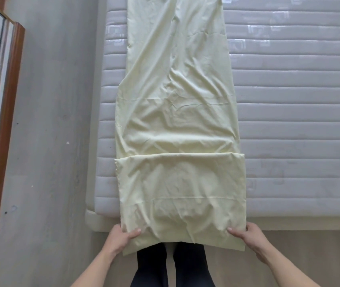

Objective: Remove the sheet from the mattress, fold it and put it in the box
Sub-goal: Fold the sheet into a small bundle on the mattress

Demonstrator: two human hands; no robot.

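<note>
Both hands, left hand and right hand, grip the folded sheet (pale yellow) on the mattress beside a wood-framed mirror.

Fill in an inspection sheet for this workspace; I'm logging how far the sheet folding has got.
Surface: bare quilted mattress on a pale base; grey floor beside it.
Job's things: pale yellow sheet lies as a long strip down the mattress, its near end folded over once and hanging off the near edge. Box: not in view.
Clutter: nothing seen.
Hands: left hand and right hand each grip a near corner of the fold, thumbs on top.
Cables: nothing seen.
Surroundings: wood-framed mirror leans at far left; the person's dark trousers show below the sheet.
</note>
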